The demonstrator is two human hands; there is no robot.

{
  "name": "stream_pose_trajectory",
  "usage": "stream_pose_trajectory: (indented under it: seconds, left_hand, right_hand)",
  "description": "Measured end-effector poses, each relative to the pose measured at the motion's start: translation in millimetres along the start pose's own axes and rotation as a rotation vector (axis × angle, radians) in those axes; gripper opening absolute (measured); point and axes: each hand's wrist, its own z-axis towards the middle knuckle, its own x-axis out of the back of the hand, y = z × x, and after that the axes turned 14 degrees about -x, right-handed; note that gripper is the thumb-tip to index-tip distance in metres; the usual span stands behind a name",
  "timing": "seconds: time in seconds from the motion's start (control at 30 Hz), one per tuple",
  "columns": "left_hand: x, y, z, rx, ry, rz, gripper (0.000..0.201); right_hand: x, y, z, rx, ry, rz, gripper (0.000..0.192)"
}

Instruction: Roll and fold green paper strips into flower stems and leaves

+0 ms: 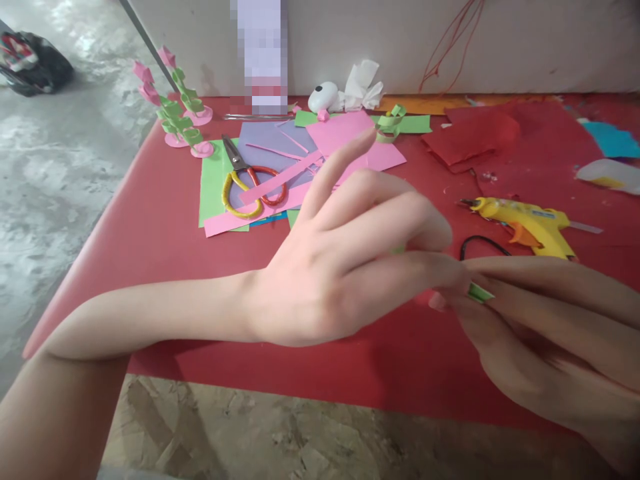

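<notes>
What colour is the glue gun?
Yellow with an orange trigger, seen in the head view: glue gun.

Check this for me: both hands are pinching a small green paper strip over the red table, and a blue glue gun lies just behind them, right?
Not quite: the glue gun is yellow, not blue, as the head view shows. The rest holds: the left hand and right hand pinch a small green paper strip over the red table.
</notes>
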Motion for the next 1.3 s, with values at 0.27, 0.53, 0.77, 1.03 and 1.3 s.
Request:
stream_pose_trajectory:
  seconds: [0.27, 0.53, 0.77, 1.03, 1.3]
  left_hand:
    - [-1.1, -4.3, 0.2, 0.034, -0.116, -0.097, 0.006]
    - [4.5, -17.2, -0.1, 0.127, -0.204, -0.323, 0.011]
    - [6.7, -17.5, 1.4, 0.092, -0.213, -0.287, 0.015]
    - [3.5, -22.3, 0.5, 0.005, -0.216, -0.301, 0.018]
    - [-5.8, -25.4, -5.1, 0.23, -0.25, -0.442, 0.012]
  right_hand:
    - [-13.5, 2.1, 4.0, 0.038, 0.135, 0.05, 0.022]
    - [-4.9, -2.0, 15.0, 0.006, 0.015, 0.175, 0.023]
    - [-7.3, -2.6, 15.2, -0.106, 0.003, 0.248, 0.024]
    - [-7.5, -9.1, 24.8, -0.167, -0.134, 0.487, 0.014]
    - [-17.7, -2.3, 31.1, -0.217, -0.195, 0.412, 0.02]
